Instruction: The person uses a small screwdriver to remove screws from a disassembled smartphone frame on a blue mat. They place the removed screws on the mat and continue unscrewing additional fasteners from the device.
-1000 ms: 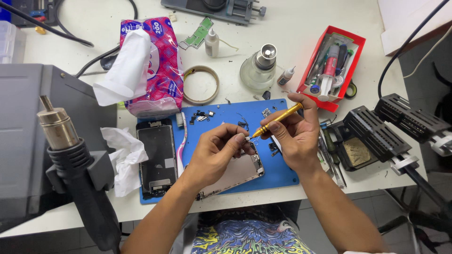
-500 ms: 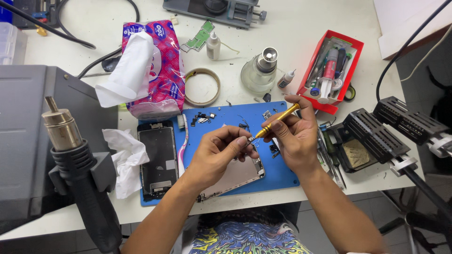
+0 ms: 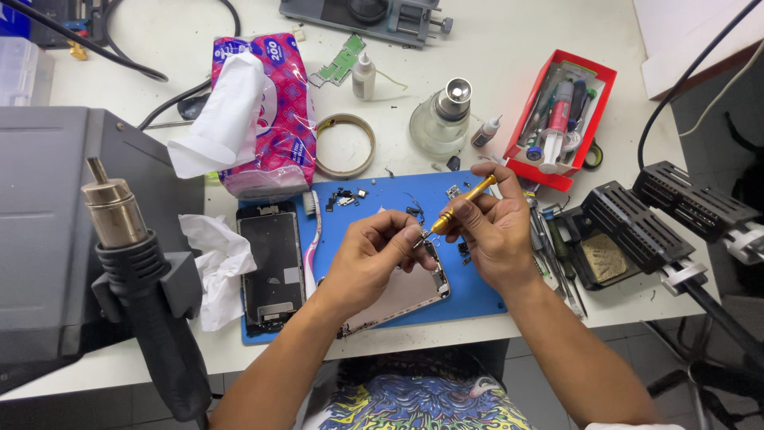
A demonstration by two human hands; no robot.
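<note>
So here's where I'm at: opened phone point(image 3: 402, 293) lying on the blue mat point(image 3: 382, 239) right at the near edge of the worktop point(image 3: 509, 48), closest to me. My left hand point(image 3: 368, 259) is pinched shut over its top end, fingertips meeting the driver tip; can't tell if there's a screw between them. My right hand point(image 3: 495, 231) is wrapped around the yellow screwdriver point(image 3: 455, 209), tip angled down at the phone's upper corner. Judging by the layout, I'd say roughly midway: the screen point(image 3: 272, 267) is already off and parked on the mat's left side, and a few small parts point(image 3: 344, 197) sit loose further up the mat, so the internals are still in hand.

Room is tight. Toothbrush point(image 3: 312, 239) lies between screen and phone, loose tools point(image 3: 549, 239) crowd just right of my right hand, then a black holder point(image 3: 637, 223). Hot air gun point(image 3: 135, 263) looms on the left. Further back: tape ring point(image 3: 344, 145), glass bottle point(image 3: 442, 119), red tray point(image 3: 561, 115), tissue pack point(image 3: 259, 111). Open space is mostly beyond those
</note>
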